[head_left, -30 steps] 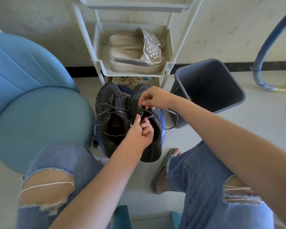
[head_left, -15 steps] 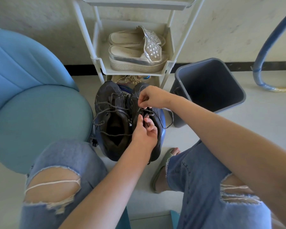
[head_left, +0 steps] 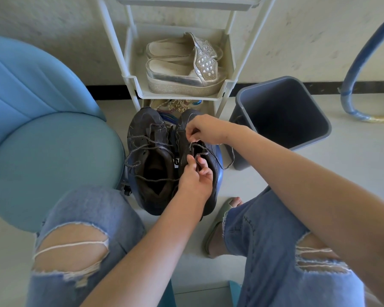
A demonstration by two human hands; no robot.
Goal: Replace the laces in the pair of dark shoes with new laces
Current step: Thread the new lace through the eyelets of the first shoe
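Left hand and right hand pinch lace on dark shoe, bin beside.

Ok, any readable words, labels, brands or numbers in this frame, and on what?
White label between the dark shoes: a few dark characters, mostly hidden, not readable.
No other text visible anywhere.

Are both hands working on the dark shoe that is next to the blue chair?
No, the left hand and the right hand both pinch the lace of the dark shoe nearer the grey bin.
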